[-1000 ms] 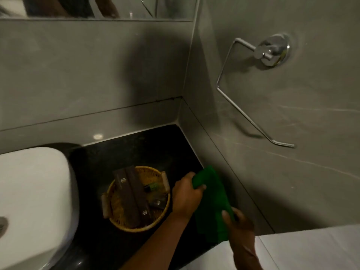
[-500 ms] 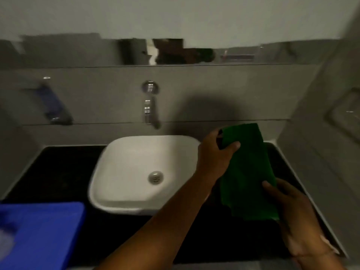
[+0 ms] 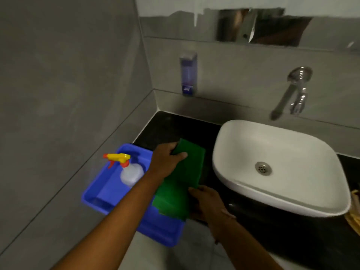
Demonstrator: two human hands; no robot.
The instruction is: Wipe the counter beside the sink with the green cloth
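Note:
The green cloth point(image 3: 181, 184) is stretched between both hands over the black counter point(image 3: 175, 127), left of the white sink basin point(image 3: 272, 162). My left hand point(image 3: 167, 160) pinches the cloth's far end. My right hand point(image 3: 208, 203) grips its near end by the counter's front edge. The cloth's lower part overlaps the blue tray's rim. I cannot tell whether the cloth touches the counter.
A blue tray point(image 3: 109, 193) holding a spray bottle point(image 3: 128, 170) sits at the counter's left end against the grey wall. A soap dispenser point(image 3: 188, 73) and a chrome tap point(image 3: 292, 92) hang on the back wall. A woven basket edge point(image 3: 354, 211) shows at far right.
The view has swung from the counter right of the sink to the left side. Both hands carried the cloth across in front of the basin to the left counter.

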